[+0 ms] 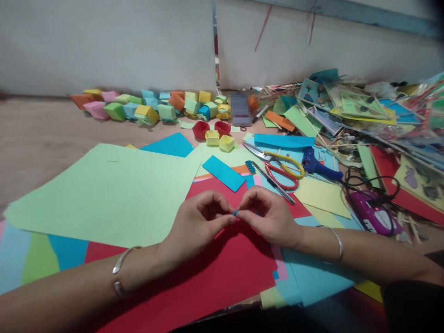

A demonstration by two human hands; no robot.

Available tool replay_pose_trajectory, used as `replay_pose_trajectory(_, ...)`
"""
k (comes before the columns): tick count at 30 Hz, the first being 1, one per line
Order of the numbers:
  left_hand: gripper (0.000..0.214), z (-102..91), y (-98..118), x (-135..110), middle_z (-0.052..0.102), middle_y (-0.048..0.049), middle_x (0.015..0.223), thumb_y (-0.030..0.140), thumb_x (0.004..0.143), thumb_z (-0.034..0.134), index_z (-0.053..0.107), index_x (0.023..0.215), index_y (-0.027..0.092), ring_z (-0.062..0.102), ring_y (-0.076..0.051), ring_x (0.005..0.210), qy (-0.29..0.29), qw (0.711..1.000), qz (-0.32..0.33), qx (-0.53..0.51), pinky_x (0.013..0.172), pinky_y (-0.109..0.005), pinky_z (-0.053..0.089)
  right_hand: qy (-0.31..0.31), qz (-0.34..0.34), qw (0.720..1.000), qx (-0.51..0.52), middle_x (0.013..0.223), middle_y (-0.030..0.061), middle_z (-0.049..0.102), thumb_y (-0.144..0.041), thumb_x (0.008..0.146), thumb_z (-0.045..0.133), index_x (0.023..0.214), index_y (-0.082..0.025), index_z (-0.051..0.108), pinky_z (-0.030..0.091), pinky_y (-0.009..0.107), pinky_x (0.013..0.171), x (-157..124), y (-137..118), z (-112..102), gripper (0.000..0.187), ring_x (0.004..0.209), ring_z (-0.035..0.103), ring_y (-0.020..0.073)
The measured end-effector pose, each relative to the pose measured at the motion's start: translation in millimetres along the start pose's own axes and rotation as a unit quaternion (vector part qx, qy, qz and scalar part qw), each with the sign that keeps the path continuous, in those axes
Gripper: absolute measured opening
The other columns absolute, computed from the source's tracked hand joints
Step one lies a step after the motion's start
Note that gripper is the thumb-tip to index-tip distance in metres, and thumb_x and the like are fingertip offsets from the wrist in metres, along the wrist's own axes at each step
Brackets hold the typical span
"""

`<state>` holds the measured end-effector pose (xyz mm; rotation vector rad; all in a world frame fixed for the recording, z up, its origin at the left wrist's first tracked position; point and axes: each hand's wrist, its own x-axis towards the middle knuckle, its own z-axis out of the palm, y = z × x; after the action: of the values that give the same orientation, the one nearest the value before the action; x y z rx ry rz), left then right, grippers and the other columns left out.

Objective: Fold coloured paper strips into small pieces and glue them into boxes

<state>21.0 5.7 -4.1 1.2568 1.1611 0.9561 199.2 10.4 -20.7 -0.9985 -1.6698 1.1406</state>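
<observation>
Left hand [196,222] and right hand [268,215] meet fingertip to fingertip over the red sheet [222,273]. Both pinch a tiny blue paper strip [236,212] between thumb and forefinger, with the other fingers curled in loosely. The strip sits at the near middle of the scene. So small a piece seems to want a light, even pinch close to its ends, so that it bends squarely without crushing. Scissors [280,169] and a blue glue gun [317,164] lie farther off to the right, well apart from the hands.
</observation>
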Motion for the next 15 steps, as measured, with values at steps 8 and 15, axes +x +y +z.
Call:
replay_pose_trajectory(8, 0.016, -8.5, 0.9, -6.8, 0.064, 0.0011, 0.062, 0.018, 0.076, 0.062, 0.055, 0.062, 0.020, 0.060, -0.013, 0.059, -0.047, 0.963, 0.157, 0.216, 0.059, -0.024, 0.048, -0.106, -0.182, 0.940, -0.270, 0.067, 0.0022, 0.057, -0.017, 0.088, 0.046, 0.077, -0.019, 0.052, 0.037, 0.026, 0.058, -4.7, -8.3, -7.1, 0.012, 0.061, 0.048, 0.0137)
replay_pose_trajectory(15, 0.012, -11.4, 3.3, -7.8, 0.060, 0.0031, 0.060, 0.026, 0.075, 0.066, 0.062, 0.068, 0.017, 0.052, -0.011, 0.055, -0.190, 0.948, 0.036, 0.255, 0.051, -0.020, 0.039, -0.111, -0.221, 0.934, -0.257, 0.059, -0.0010, 0.049, -0.016, 0.085, 0.045, 0.069, -0.020, 0.046, 0.031, 0.025, 0.051, -11.2, -12.8, -7.2, 0.017, 0.054, 0.040, 0.0128)
